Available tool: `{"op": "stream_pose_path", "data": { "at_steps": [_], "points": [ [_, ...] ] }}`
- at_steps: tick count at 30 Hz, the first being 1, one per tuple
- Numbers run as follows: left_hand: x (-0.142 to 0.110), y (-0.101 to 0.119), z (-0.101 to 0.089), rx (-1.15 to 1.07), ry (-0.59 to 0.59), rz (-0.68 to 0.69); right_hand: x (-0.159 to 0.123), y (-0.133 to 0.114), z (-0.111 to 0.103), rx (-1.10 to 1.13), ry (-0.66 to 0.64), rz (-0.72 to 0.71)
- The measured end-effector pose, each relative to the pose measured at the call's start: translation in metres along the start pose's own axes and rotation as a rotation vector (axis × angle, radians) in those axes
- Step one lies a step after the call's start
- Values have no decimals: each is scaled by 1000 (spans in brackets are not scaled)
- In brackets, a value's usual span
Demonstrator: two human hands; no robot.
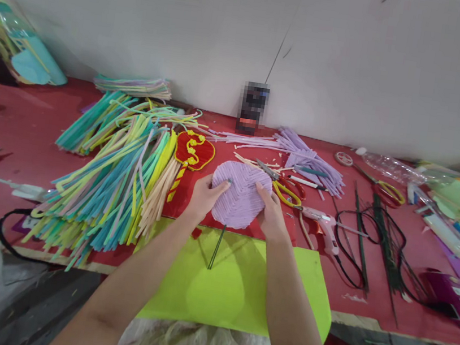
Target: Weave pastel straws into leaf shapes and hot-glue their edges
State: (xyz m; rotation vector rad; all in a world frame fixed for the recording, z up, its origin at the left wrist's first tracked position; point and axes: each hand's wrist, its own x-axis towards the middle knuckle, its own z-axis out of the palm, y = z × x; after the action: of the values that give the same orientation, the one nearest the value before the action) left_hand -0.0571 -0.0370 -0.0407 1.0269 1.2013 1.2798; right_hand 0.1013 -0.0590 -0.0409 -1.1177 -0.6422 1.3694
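Between my two hands is a flat, rounded purple piece [238, 196] made of fuzzy pipe-cleaner strips laid in a chevron pattern. My left hand [206, 195] grips its left edge, thumb on the front face. On the right edge my right hand [271, 211] does the same. Two thin dark green wires [216, 248] hang below the piece over a lime-green sheet [180, 280]. Just behind and to the left lies a red fan-shaped piece [205, 152] with yellow trim and a striped yellow handle. Yellow-handled scissors [289, 195] lie right beside my right hand.
A big heap of multicoloured pipe cleaners [112, 184] covers the left. Purple pipe cleaners [312, 161] lie behind right. A glue gun [325, 228] with its cord, green stem wires [386, 246] and more scissors [390, 192] lie right. A phone-like device [253, 107] leans on the wall.
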Motion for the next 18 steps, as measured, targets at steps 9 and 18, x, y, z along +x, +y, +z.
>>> {"op": "stream_pose_path", "data": {
  "at_steps": [9,18],
  "points": [
    [7,-6,-1,-271,108,-52,1,4,0,-93,-138,-73],
    [3,-3,3,-328,-68,-128,3,3,0,-28,-27,-160]
  ]
}}
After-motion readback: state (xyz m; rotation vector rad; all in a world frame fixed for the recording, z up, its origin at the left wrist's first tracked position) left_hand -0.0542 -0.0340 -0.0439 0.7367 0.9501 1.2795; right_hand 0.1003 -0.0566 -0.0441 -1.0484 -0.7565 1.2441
